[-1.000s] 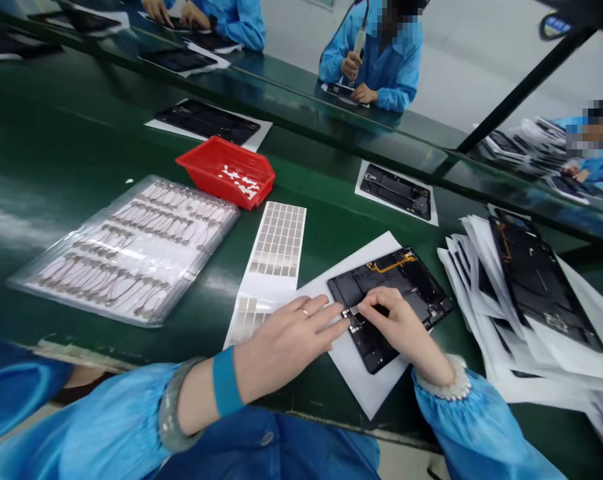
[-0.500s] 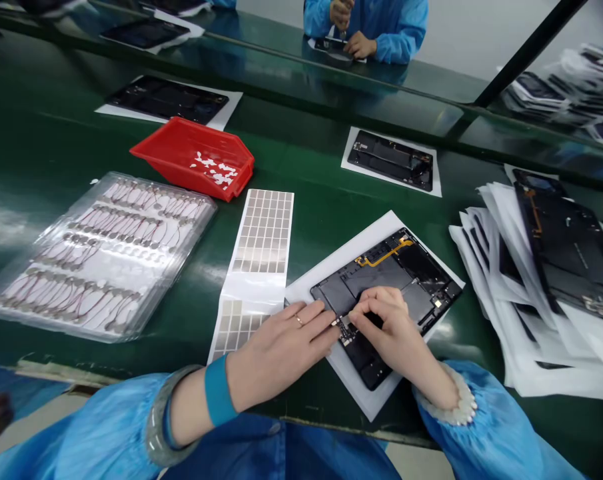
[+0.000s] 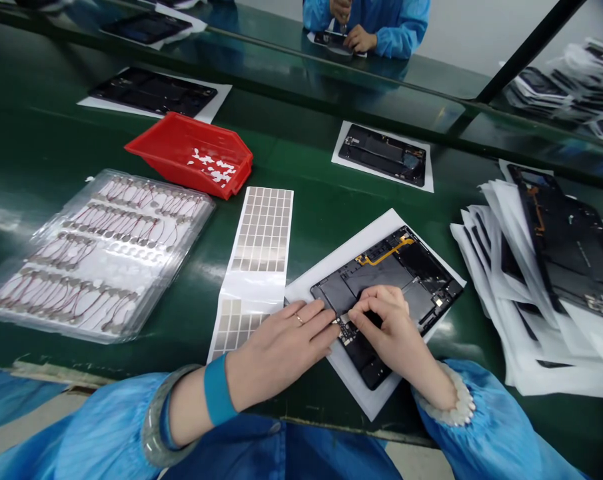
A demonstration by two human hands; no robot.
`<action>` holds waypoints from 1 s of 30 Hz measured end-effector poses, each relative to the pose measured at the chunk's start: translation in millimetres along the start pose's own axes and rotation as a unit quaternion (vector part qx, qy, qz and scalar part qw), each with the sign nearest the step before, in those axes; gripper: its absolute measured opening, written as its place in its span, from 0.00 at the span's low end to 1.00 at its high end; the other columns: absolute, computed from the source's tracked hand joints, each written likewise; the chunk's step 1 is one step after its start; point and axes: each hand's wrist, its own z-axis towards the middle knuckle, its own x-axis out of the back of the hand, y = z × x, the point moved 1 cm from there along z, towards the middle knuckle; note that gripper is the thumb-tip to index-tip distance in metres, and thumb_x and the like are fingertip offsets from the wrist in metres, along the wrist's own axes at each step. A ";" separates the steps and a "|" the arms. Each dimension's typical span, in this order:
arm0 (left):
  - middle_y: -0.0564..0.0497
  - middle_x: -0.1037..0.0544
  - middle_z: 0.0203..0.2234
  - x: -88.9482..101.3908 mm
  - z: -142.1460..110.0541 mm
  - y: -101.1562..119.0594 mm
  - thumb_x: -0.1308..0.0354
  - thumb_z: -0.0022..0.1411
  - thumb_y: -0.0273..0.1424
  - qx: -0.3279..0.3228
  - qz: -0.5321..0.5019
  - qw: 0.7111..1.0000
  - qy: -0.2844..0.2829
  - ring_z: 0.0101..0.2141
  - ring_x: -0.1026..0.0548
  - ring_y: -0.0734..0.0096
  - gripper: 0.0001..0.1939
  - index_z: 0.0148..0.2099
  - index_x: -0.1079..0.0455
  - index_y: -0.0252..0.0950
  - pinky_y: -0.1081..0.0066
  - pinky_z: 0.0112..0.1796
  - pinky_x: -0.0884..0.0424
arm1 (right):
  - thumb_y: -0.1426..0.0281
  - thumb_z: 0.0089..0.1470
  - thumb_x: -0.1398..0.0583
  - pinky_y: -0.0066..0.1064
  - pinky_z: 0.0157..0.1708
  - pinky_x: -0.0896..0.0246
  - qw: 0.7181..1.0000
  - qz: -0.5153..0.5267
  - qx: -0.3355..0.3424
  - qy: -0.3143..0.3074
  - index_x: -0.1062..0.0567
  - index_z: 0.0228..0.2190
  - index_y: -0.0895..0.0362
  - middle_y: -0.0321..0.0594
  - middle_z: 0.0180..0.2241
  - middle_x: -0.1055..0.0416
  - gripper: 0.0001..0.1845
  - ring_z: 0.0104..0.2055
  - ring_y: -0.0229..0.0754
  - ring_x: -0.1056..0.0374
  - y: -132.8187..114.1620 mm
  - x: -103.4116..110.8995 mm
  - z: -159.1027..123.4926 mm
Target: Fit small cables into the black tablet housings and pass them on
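A black tablet housing with its inner parts exposed lies at an angle on a white sheet. An orange flex cable runs near its far edge. My left hand is laid out flat, fingers extended, their tips at the housing's left edge by a small circuit board. Over that board my right hand pinches thumb and forefinger together; a tiny piece at the fingertips is too small to name. Left of my hands lies a sheet of grey rectangular stickers.
A clear tray of small wired discs lies on the left. Behind it stands a red bin with white scraps. Tablet housings on paper lie farther back. Sheets and housings are stacked at right. A co-worker's hand works across the bench.
The view has tilted down and shifted, so the bench things appear displaced. Both my hands keep nearly the same place on the tablet housing, the right one still pinched.
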 end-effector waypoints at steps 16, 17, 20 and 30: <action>0.47 0.27 0.44 0.9 6.3 5.8 0.50 0.68 0.33 0.006 0.038 0.999 -0.015 0.45 0.30 0.60 0.13 0.52 0.34 0.36 0.64 0.41 0.35 | 0.68 0.58 0.44 0.41 0.44 0.41 0.998 -0.014 0.049 0.026 0.27 0.29 0.53 0.41 0.35 0.31 0.08 0.42 0.46 0.37 4.2 11.8 4.9; 0.47 0.27 0.44 1.0 6.4 6.1 0.49 0.67 0.34 0.006 0.039 0.999 -0.015 0.45 0.30 0.60 0.13 0.52 0.34 0.36 0.64 0.41 0.35 | 0.68 0.58 0.45 0.39 0.42 0.39 0.997 -0.002 0.053 0.049 0.27 0.32 0.54 0.42 0.36 0.31 0.07 0.41 0.45 0.36 8.2 16.6 7.0; 0.47 0.27 0.43 0.6 6.8 4.9 0.45 0.65 0.38 -0.002 0.039 0.999 -0.016 0.44 0.30 0.60 0.17 0.52 0.35 0.35 0.64 0.40 0.35 | 0.66 0.59 0.46 0.34 0.39 0.37 0.993 0.025 0.049 0.103 0.29 0.39 0.55 0.43 0.38 0.32 0.08 0.40 0.42 0.34 22.1 28.0 13.0; 0.51 0.28 0.35 5.6 25.6 -5.8 0.46 0.65 0.31 -0.028 0.010 0.998 -0.059 0.36 0.31 0.66 0.07 0.45 0.33 0.35 0.66 0.35 0.37 | 0.68 0.62 0.48 0.39 0.42 0.40 0.991 -0.055 0.118 0.034 0.30 0.34 0.54 0.43 0.36 0.31 0.08 0.40 0.45 0.35 28.4 17.3 18.0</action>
